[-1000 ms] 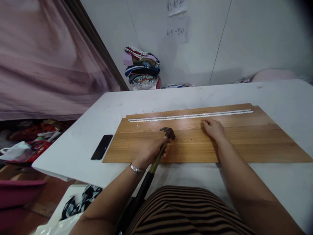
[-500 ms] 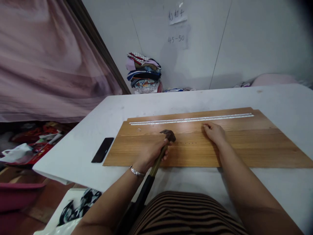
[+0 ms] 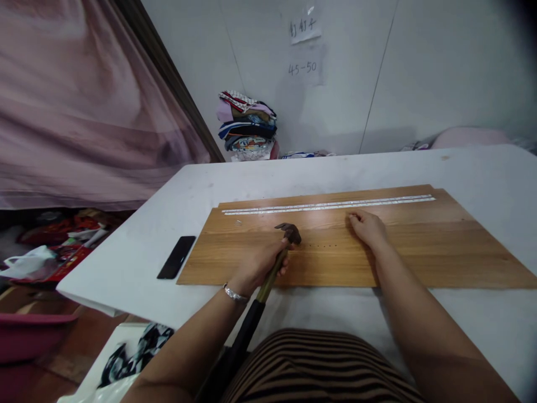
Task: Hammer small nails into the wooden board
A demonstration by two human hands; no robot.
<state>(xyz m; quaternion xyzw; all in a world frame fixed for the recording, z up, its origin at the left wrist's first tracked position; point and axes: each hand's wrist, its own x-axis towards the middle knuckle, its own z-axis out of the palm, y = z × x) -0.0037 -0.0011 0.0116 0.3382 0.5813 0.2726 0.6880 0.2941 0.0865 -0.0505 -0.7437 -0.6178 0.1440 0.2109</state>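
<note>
My left hand (image 3: 262,263) is wrapped round the claw hammer (image 3: 265,288) just below its dark metal head, and the black grip runs back toward my body. Under both hands lies a wood-grain board (image 3: 423,246). A row of several small dark dots (image 3: 323,245) marks the board to the right of the hammer head. Just below the white strips, my right hand (image 3: 369,228) rests on the board with fingers closed; what they hold, if anything, is hidden. A few tiny nail-like bits (image 3: 238,223) lie at the board's left.
Two long white marked strips (image 3: 327,205) run along the board's far side. A black phone (image 3: 176,257) lies on the white table (image 3: 138,224) left of the board. Folded clothes (image 3: 247,126) are stacked by the wall, and a pink curtain (image 3: 84,101) hangs at left.
</note>
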